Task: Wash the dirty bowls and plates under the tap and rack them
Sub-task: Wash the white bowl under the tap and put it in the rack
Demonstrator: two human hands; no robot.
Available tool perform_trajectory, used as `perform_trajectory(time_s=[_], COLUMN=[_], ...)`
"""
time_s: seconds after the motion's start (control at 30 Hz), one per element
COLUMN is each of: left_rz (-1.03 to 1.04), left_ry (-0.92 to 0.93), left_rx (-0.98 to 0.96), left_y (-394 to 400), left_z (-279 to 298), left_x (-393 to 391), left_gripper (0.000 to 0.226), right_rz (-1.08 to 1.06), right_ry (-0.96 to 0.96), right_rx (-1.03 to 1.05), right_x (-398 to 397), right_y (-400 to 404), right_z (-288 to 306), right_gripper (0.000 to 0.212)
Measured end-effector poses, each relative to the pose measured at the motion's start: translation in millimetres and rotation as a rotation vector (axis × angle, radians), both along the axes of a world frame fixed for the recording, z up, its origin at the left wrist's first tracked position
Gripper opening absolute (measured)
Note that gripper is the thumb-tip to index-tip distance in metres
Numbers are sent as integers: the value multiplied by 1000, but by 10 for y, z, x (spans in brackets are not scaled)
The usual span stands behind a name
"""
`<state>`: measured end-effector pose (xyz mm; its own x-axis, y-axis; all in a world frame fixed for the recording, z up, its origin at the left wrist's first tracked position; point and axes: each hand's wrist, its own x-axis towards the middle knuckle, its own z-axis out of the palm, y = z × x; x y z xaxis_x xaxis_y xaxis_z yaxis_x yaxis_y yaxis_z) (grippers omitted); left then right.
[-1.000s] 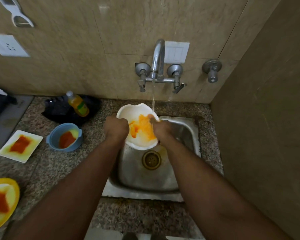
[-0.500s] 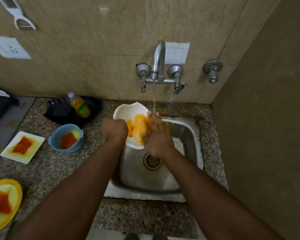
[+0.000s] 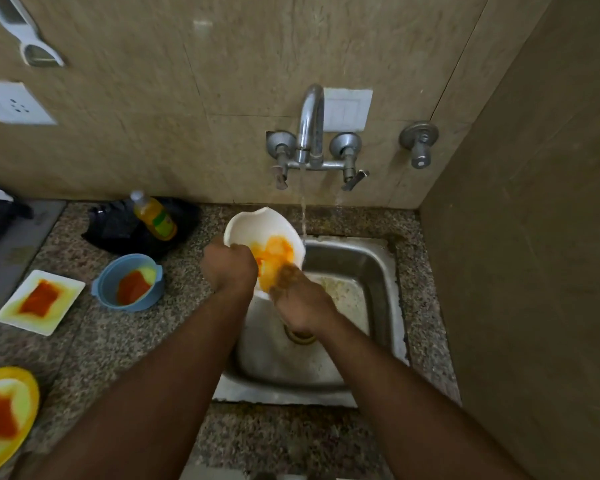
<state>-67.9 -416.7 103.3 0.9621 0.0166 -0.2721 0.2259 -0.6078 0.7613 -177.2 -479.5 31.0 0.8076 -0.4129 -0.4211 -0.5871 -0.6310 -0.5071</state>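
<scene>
A white wavy-rimmed bowl point(image 3: 257, 226) smeared with orange sauce is tilted over the left edge of the steel sink point(image 3: 371, 271). My left hand point(image 3: 229, 268) grips its left rim. My right hand point(image 3: 297, 299) lies across the bowl's lower inside, fingers rubbing the orange smear; it looks blurred. Water runs from the tap point(image 3: 310, 123) in a thin stream just right of the bowl. On the counter to the left wait a blue bowl point(image 3: 129, 282), a white square plate point(image 3: 40, 301) and a yellow plate point(image 3: 4, 417), all stained red-orange.
A yellow soap bottle point(image 3: 155, 216) lies on a black cloth point(image 3: 118, 226) behind the blue bowl. A second valve point(image 3: 419, 140) is on the back wall, and a side wall stands close on the right. The speckled granite counter point(image 3: 94, 344) surrounds the sink.
The bowl has shifted left, out of the water stream. My right hand has slid from the bowl's right rim down across its inside, rubbing the sauce.
</scene>
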Motion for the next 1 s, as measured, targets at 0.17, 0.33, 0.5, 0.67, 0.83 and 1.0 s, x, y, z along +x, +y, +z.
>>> perform_trajectory(time_s=[0.17,0.33,0.5,0.67,0.83,1.0], left_rz=[-95,-10,45,98,68,-103], left_ry=[-14,-18,-33,-33,89,517], left_rx=[55,3,8,-67,-275,-456], left_y=[-1,-6,61,23,140,182], left_z=[-108,-131,-195,-161,-174,48], left_x=[-240,-161,-115,-262,-209,11], left_gripper=[40,39,37,36,43,47], right_rz=[94,36,22,-215,-826,-892], right_ry=[223,120,139,-87,-464,-454], right_rx=[-154,-152,-48,113,457,378], right_x=[28,47,-4,163,345,402], right_y=[-152,-133,4,-268,-375,-501], right_z=[-15,32,-12,-139,-46,15], right_gripper=[65,62,57,88,75,21])
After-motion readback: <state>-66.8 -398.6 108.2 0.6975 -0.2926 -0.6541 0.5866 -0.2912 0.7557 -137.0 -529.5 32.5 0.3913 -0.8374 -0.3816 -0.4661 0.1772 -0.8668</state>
